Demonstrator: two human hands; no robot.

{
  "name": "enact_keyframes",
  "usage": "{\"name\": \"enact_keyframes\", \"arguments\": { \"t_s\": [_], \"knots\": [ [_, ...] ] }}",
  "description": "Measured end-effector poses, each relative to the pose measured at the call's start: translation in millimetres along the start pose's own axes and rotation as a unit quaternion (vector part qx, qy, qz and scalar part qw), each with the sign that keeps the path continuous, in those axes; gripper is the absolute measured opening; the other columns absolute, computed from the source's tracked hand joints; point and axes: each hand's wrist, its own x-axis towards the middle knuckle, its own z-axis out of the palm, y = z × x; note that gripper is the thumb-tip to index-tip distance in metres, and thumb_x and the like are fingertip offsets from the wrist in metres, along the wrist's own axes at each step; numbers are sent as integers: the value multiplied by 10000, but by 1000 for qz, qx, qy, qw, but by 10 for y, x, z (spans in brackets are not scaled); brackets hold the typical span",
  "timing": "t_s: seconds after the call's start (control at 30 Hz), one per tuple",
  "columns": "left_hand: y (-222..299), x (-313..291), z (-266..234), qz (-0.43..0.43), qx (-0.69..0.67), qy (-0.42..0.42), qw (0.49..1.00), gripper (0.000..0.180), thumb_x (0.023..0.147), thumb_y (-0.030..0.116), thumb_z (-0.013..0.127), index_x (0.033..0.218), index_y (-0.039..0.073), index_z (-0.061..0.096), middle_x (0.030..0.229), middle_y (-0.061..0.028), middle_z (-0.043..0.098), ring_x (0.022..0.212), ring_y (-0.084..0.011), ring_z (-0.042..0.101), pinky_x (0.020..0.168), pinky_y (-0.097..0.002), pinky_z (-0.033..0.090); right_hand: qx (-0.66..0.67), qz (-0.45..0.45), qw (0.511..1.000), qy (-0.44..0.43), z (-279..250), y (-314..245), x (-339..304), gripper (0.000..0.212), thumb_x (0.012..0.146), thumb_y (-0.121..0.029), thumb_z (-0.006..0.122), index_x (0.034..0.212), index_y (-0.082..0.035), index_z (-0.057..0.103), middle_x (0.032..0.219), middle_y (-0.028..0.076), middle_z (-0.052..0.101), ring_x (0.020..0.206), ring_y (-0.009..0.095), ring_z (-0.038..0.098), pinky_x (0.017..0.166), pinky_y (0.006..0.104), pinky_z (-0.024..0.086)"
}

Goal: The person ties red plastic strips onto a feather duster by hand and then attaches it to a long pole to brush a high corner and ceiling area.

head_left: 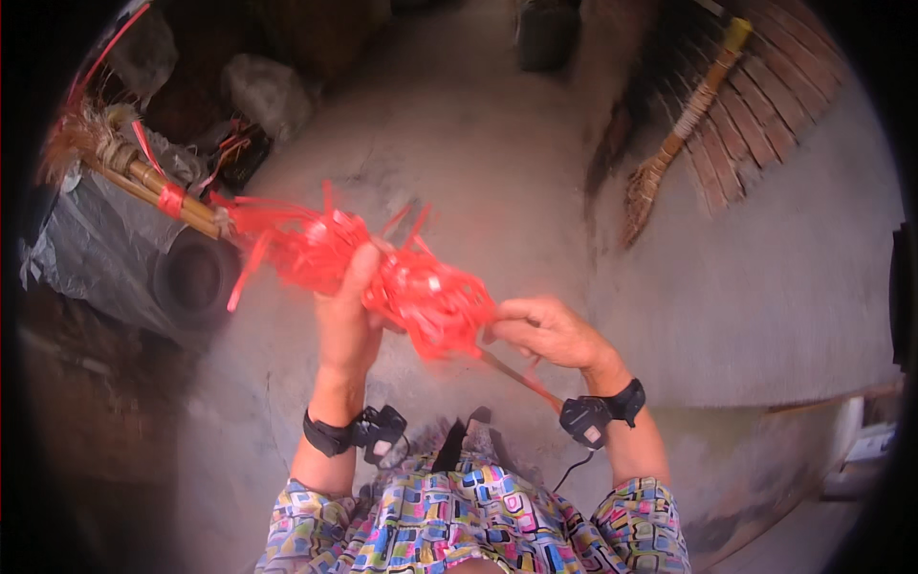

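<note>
A tangled bundle of glossy red plastic strips point(435, 301) stretches across the middle of the view. My left hand point(349, 311) is closed around its middle, thumb on top, with loose strip ends sticking out on both sides. At the bundle's right end, my right hand point(545, 330) pinches with thumb and forefinger at the strips; exactly what lies between the fingertips is hard to make out. A thin brown stick point(521, 373) slants out below that end toward my right wrist. Its other end is hidden by the strips.
At the left, bamboo poles point(153, 187) with a red tie reach toward the bundle, near grey plastic sheeting point(96, 239) and a round dark container point(196, 277). A broom point(684, 129) leans by bricks point(755, 115) at upper right. A dark bucket point(548, 38) stands far back.
</note>
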Motion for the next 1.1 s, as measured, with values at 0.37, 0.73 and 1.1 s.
{"name": "enact_keyframes", "arguments": {
  "t_s": [0.37, 0.73, 1.1],
  "knots": [
    [575, 2196, -1065, -46, 84, 20, 995, 156, 784, 133, 565, 896, 39, 514, 781, 9, 517, 714, -73, 481, 604, -225, 404, -390, -174, 903, 52, -166, -1669, 2805, 115, 740, -180, 540, 745, -76, 589, 606, 119, 547, 528, 302, 525, 487, 359, 423],
    [123, 4451, -619, -94, 7, -90, 992, 385, 779, 322, 583, 999, 21, 488, 875, -19, 539, 792, -97, 509, 659, -257, 435, 72, -10, 990, 124, -1845, -965, 4555, 178, 684, -162, 646, 680, -8, 557, 540, 80, 515, 500, 92, 493, 457, 248, 377],
    [-1106, 6587, 277, -126, 183, -117, 968, 239, 671, 103, 646, 874, 29, 544, 777, -11, 532, 675, -86, 514, 532, -223, 426, 28, -45, 976, 209, -3949, -32, 5765, 193, 684, -96, 659, 631, -17, 491, 573, -43, 474, 553, 7, 406, 469, 185, 351]
  ]
}}
